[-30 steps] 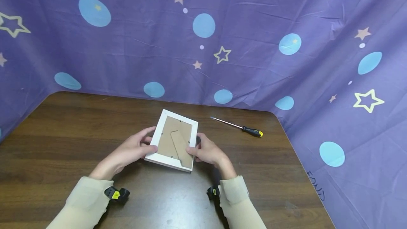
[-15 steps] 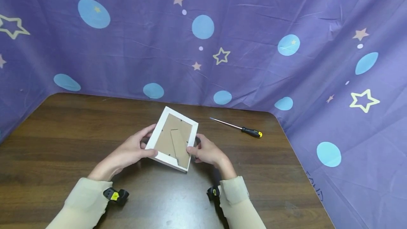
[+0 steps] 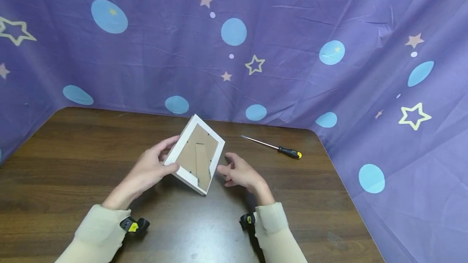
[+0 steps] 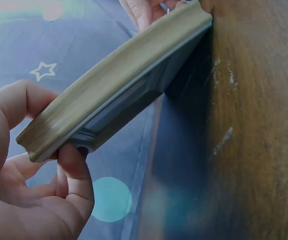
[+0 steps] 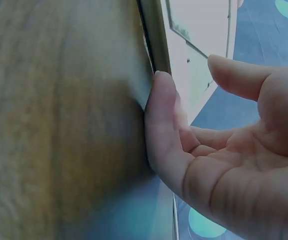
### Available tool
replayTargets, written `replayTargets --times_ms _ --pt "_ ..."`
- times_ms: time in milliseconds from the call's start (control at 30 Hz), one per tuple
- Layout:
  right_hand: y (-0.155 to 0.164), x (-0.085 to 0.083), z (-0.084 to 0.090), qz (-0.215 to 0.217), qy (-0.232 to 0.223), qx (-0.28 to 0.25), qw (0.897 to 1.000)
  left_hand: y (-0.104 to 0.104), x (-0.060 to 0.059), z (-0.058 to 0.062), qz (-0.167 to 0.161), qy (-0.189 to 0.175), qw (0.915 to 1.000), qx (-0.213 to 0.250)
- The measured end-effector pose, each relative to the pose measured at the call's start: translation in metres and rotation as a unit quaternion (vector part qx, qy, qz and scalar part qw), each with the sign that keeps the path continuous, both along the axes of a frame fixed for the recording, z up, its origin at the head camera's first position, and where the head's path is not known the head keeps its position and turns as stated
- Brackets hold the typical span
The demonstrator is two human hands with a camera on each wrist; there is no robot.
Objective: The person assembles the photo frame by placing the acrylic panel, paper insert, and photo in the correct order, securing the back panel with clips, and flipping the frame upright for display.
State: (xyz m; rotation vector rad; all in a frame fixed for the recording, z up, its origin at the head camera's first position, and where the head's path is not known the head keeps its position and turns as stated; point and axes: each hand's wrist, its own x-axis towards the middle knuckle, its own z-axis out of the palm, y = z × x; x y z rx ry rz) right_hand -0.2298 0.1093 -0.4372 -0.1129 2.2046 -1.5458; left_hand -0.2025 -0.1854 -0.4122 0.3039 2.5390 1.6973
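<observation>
- The left hand (image 3: pixel 151 167) is gripping the white picture frame (image 3: pixel 194 154) by its left edge, thumb on the back and fingers curling round behind; in the wrist view the fingers (image 4: pixel 71 172) are wrapping under the frame's moulded edge (image 4: pixel 118 82).
- The frame is tilting up steeper than half a second ago, back side facing the person, its near corner dipping toward the wooden table (image 3: pixel 73 161) and its far corner rising higher.
- The cardboard backing and its stand flap (image 3: pixel 202 163) are showing plainly inside the white border.
- The right hand (image 3: pixel 239 171) is letting go: a second ago it was pinching the frame's right edge, now it is hovering just beside that edge, fingers relaxed and holding nothing.
- Right of the frame and a little farther back, the screwdriver (image 3: pixel 272 146) is lying where it was, well apart from both hands.
- Beyond the frame, the purple cloth (image 3: pixel 292 52) with stars and blue dots is hanging unchanged.
</observation>
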Motion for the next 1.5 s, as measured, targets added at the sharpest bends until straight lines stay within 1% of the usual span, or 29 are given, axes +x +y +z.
replayTargets --times_ms 133,267,467,600,733,900,1067,1133,1200,1300,1400,1500 --pt "0.005 -0.002 0.001 -0.007 0.012 -0.019 1.0 0.001 0.002 0.004 0.024 0.041 0.9984 -0.03" --pt "0.008 -0.004 0.004 -0.024 0.023 -0.049 0.998 0.002 0.004 0.009 0.048 0.077 0.9938 -0.064" --pt "0.005 -0.005 0.014 -0.06 0.026 -0.109 0.992 0.003 0.008 0.016 0.076 0.117 0.9865 -0.085" --pt "0.005 -0.006 0.018 -0.082 0.03 -0.134 0.987 0.004 0.01 0.018 0.089 0.146 0.9796 -0.105" --pt "0.007 -0.006 0.02 -0.097 0.035 -0.148 0.984 0.006 0.011 0.02 0.09 0.18 0.9721 -0.12" --pt "0.007 -0.007 0.02 -0.107 0.034 -0.159 0.981 0.011 0.014 0.023 0.08 0.222 0.9613 -0.142" --pt "0.006 -0.007 0.02 -0.11 0.033 -0.17 0.979 0.016 0.017 0.025 0.068 0.245 0.9539 -0.16" --pt "0.006 -0.007 0.021 -0.111 0.031 -0.174 0.978 0.017 0.018 0.026 0.062 0.248 0.9533 -0.16" --pt "0.006 -0.007 0.022 -0.11 0.03 -0.177 0.978 0.017 0.018 0.026 0.054 0.248 0.9544 -0.157" --pt "0.005 -0.007 0.024 -0.111 0.027 -0.181 0.977 0.017 0.017 0.025 0.037 0.232 0.9623 -0.137" --pt "0.005 -0.006 0.025 -0.11 0.026 -0.184 0.976 0.016 0.016 0.024 0.008 0.202 0.9728 -0.113" --pt "0.006 -0.006 0.026 -0.108 0.027 -0.186 0.976 0.016 0.015 0.023 -0.023 0.183 0.9772 -0.105"
